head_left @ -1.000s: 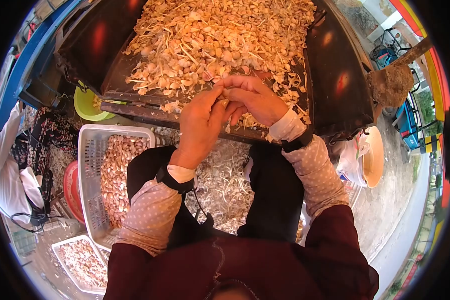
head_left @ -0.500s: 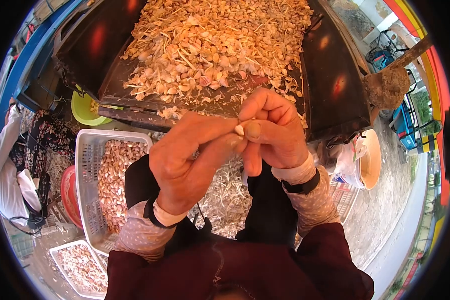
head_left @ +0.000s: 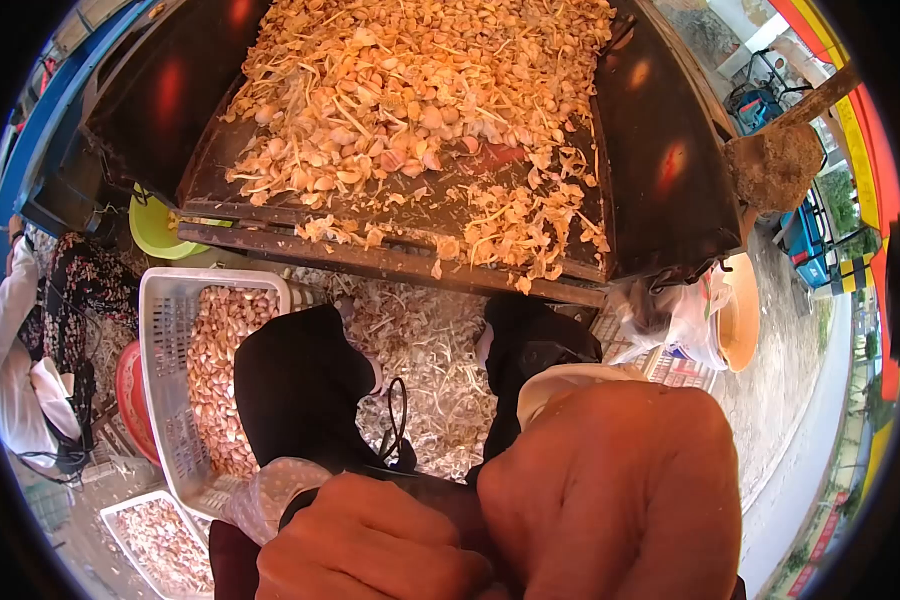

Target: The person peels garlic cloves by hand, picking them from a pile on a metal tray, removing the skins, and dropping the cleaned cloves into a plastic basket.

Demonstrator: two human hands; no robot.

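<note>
My left hand (head_left: 370, 540) is low in the view near my lap, its fingers curled and their tips hidden. Beside it on the right, my right hand (head_left: 615, 490) looks large and close to the camera, back of the hand up, fingers bent down out of sight. Whatever either hand holds is hidden. Beyond them, a heap of garlic cloves and dry skins (head_left: 420, 100) lies on a dark wooden table (head_left: 370, 220). A white basket (head_left: 160, 370) of garlic cloves (head_left: 230, 380) stands to the left of my legs.
A smaller white tray (head_left: 120, 505) of cloves is at the lower left, near a red basin (head_left: 133, 400). A green bowl (head_left: 150, 225) sits behind the basket. Another person (head_left: 15, 350) is at the far left. Skins (head_left: 430, 400) litter the floor; an orange tub (head_left: 740, 315) stands right.
Both hands have dropped from in front of the table edge to the bottom of the view, nearer the camera. The small clove between their fingers no longer shows. The view has shifted slightly.
</note>
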